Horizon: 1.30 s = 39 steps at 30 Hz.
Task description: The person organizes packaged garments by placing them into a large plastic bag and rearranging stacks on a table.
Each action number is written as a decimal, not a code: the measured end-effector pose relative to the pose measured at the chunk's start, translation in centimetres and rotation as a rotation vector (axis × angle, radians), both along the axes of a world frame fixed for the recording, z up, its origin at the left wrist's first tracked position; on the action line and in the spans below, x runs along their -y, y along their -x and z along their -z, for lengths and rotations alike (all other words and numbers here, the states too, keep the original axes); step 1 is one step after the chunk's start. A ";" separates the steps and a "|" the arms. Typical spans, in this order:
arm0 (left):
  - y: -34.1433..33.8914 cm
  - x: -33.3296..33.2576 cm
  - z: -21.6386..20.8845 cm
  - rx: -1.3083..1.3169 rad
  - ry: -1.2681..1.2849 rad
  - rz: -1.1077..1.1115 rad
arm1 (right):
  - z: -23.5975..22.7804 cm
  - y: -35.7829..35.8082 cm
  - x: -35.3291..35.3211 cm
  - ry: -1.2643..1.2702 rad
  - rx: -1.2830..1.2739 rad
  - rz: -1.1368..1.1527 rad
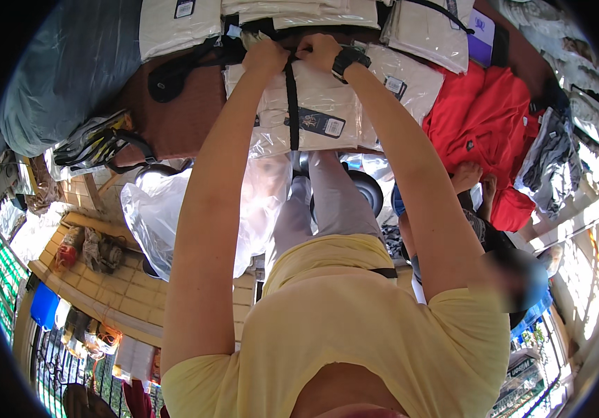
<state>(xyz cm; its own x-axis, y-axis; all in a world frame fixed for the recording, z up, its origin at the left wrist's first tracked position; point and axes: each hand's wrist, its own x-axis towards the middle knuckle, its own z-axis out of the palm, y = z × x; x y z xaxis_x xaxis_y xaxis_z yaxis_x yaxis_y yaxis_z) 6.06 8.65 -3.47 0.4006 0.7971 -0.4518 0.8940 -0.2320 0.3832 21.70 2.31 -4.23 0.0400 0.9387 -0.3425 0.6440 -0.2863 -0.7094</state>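
Both my arms reach forward to the far part of a brown table. My left hand (266,56) is closed, its fingers bent down by the far edge of a row of clear-bagged cream garments (331,99); what it grips is hidden. Just to its right, my right hand (319,51), with a black watch (349,61) on the wrist, has its fingers curled and pinched together; anything in them is too small to make out. A black strap (293,104) runs between the hands, down over the bags and a dark label (315,122).
More bagged cream garments (181,28) lie farther back. At right, another person's hand (466,176) rests by red clothing (484,104). A black strap-like item (167,85) lies on the brown tabletop (191,115); a large grey wrapped bundle (69,76) stands left. Clear plastic (163,216) hangs below.
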 end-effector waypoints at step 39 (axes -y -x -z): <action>0.0 4.5 1.6 0.449 -0.383 -0.115 | 0.5 -0.5 -0.6 -0.013 0.347 -0.122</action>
<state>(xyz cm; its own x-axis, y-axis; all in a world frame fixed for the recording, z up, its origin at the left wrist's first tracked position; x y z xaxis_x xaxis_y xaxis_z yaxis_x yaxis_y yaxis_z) 6.02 4.12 -5.09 0.3877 0.9191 0.0702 0.6913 -0.3402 0.6375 22.16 2.91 -4.72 0.0389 0.9479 -0.3161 0.8758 -0.1847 -0.4460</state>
